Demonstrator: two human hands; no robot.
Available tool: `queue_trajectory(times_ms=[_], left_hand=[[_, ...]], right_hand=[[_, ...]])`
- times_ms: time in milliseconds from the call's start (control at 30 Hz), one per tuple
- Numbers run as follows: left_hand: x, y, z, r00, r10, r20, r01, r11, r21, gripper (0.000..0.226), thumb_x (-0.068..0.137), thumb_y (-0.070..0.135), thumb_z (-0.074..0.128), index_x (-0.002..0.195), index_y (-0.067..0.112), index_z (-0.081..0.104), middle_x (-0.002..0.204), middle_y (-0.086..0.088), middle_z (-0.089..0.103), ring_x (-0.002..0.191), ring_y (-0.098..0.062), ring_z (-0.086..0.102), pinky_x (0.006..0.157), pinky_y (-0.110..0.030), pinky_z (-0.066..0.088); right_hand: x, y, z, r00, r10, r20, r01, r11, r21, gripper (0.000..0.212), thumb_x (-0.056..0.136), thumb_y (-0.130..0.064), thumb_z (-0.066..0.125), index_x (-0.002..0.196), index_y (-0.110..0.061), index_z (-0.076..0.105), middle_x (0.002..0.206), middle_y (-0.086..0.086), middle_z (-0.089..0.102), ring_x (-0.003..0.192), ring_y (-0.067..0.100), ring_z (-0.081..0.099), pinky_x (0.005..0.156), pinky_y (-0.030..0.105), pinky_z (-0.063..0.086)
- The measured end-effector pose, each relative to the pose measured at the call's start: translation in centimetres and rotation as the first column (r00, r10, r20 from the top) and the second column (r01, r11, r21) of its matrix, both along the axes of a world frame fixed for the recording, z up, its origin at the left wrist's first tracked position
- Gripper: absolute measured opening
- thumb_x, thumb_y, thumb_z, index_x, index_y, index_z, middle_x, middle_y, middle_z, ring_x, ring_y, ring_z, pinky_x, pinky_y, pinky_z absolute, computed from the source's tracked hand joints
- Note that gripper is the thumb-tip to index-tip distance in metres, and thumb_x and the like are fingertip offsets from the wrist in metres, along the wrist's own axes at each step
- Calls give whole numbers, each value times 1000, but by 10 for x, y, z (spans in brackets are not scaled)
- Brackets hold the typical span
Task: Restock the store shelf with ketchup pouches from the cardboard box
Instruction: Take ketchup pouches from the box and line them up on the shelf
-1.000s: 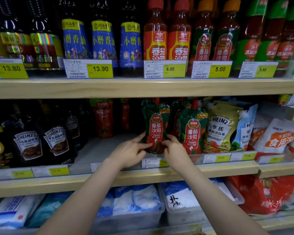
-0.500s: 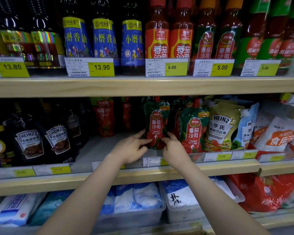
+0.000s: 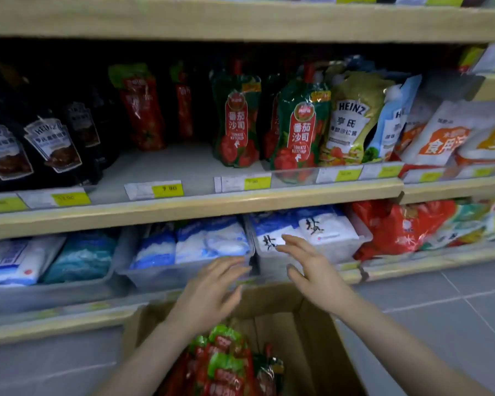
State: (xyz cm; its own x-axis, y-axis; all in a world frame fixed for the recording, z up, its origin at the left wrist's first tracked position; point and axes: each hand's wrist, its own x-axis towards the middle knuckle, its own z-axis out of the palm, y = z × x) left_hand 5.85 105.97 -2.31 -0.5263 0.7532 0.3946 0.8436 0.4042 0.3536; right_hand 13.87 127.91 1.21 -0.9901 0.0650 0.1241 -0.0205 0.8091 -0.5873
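Green-and-red ketchup pouches stand on the middle shelf (image 3: pixel 183 167): one (image 3: pixel 236 121) left of centre, another (image 3: pixel 300 127) at the front beside it. An open cardboard box (image 3: pixel 306 332) sits on the floor below me, with several more ketchup pouches (image 3: pixel 226 364) inside. My left hand (image 3: pixel 212 292) hovers over the box's far edge, fingers spread, holding nothing. My right hand (image 3: pixel 312 270) is just to its right, also open and empty, in front of the bottom shelf.
Dark Heinz sauce pouches (image 3: pixel 49 144) fill the middle shelf's left, a Heinz salad dressing pouch (image 3: pixel 352 118) and white bags its right. Clear bins of blue-white bags (image 3: pixel 206 244) line the bottom shelf. Grey tiled floor (image 3: pixel 440 310) lies to the right of the box.
Both hands let go of the ketchup pouch on the middle shelf and dropped to just above the box. My view tilted down, bringing the box into sight.
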Motion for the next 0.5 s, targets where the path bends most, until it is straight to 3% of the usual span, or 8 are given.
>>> queue_trajectory(times_ms=[67,200,300,433,500], left_hand=[[19,-7,-31,997,-4,82,9,998,-58,34,87,29,51,119,21,60,124,3,59,114,-11,53,97,-24,41],[47,-19,-92,979,-42,197,81,978,-194,35,87,29,52,122,25,57,126,6,57,116,-10,53,99,-21,38],[57,-20,-132,974,-41,223,106,952,-288,36,89,33,49,123,25,56,127,6,57,118,-11,53,100,-26,42],[62,-22,-178,959,-9,284,142,881,-452,46,94,41,35,136,25,42,145,5,38,138,-11,27,115,-29,20],[61,-24,-193,962,19,274,114,881,-459,45,94,41,35,136,26,43,146,5,38,140,-11,23,115,-31,18]], right_hand=[[15,-2,-27,997,-10,79,12,1000,-20,41,87,-6,50,127,-15,51,143,0,38,132,12,36,101,4,17],[43,-12,-86,978,12,209,1,998,-64,44,84,-5,51,128,-16,51,135,0,47,125,11,44,97,-5,13],[59,-19,-130,946,14,324,10,997,-72,47,86,-11,51,132,-22,45,137,-6,44,126,7,41,101,4,22],[71,-23,-182,896,13,444,31,995,-91,43,88,-9,49,129,-21,48,133,-2,48,124,11,44,103,14,29],[73,-23,-200,869,8,495,52,993,-108,43,89,-8,49,130,-19,48,135,1,47,127,13,43,106,18,29]])
